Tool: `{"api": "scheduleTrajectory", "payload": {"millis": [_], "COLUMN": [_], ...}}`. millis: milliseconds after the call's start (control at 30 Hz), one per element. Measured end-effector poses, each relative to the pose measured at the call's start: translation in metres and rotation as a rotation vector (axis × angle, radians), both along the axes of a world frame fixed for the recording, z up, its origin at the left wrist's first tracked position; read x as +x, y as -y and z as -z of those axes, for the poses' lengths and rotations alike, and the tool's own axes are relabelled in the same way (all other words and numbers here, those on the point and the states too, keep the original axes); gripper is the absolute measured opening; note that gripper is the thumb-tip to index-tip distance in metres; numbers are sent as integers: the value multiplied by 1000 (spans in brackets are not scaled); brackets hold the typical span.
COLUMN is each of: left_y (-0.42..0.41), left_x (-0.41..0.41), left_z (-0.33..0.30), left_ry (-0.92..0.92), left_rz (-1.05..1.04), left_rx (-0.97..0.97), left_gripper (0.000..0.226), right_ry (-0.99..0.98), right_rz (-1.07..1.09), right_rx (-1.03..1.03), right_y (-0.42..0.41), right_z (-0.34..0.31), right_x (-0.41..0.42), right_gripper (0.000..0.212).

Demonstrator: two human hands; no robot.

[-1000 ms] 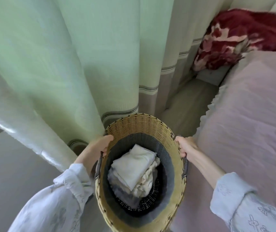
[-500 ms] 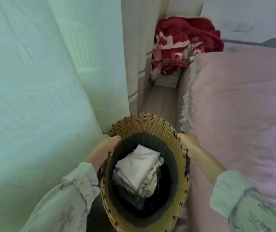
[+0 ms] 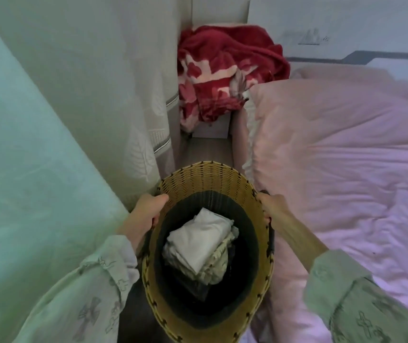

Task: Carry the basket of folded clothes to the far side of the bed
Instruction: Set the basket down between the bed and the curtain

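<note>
The bed fills the right of the scene under a wrinkled pink cover, soft and no help to a load pressed against it; on the left hangs a pale green curtain, and between the two runs a narrow strip of floor leading to the far wall. At the far end of that gap a red and pink fleece blanket is heaped over a small white cabinet. Near the camera, in the mouth of the gap, the person holds the wicker basket, tall and oval with a dark inner lining; it appears to be lifted clear of the floor, though its base is out of sight. The weave looks stiff enough to keep its shape under a two-sided hold, and with only a small pile inside it is probably light, more awkward for its height than for its weight. The left hand is clenched over the left rim, thumb on top, and the right hand is closed on the right side, where a dark handle shows just below it; those two opposite points seem the sensible places to hold. Deep in the basket lie the folded clothes, white on top, soft and loose, likely to slide if the basket tips.
</note>
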State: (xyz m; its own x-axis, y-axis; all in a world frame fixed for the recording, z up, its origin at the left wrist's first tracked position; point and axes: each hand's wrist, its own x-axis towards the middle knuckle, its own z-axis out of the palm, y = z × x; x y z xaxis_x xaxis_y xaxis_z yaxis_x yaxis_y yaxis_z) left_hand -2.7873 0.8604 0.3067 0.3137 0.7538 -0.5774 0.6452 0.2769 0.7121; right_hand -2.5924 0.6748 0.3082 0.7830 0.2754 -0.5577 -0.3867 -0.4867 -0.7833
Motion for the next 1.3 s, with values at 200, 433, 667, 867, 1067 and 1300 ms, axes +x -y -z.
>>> {"api": "scheduleTrajectory", "payload": {"millis": [200, 433, 667, 867, 1067, 1300], "left_y": [-75, -169, -291, -384, -450, -512], "left_x": [99, 207, 316, 405, 470, 549], "left_z": [1, 0, 15, 29, 56, 114], "left_ry": [3, 12, 23, -33, -66, -170], "left_rz": [-52, -89, -46, -12, -39, -109], "left_rx": [-33, -38, -46, -82, -149, -204], "left_gripper": [32, 19, 52, 42, 54, 43], "right_ry": [-2, 45, 52, -17, -41, -192], "right_rz": [-46, -72, -71, -56, -41, -132], "right_rx": [-13, -114, -156, -175, -257, -326], "right_y": [-82, -180, -297, -372, -439, -510], "right_z": [2, 4, 17, 26, 49, 113], "right_x": [105, 221, 322, 398, 463, 559], "right_gripper": [35, 27, 21, 17, 24, 22]}}
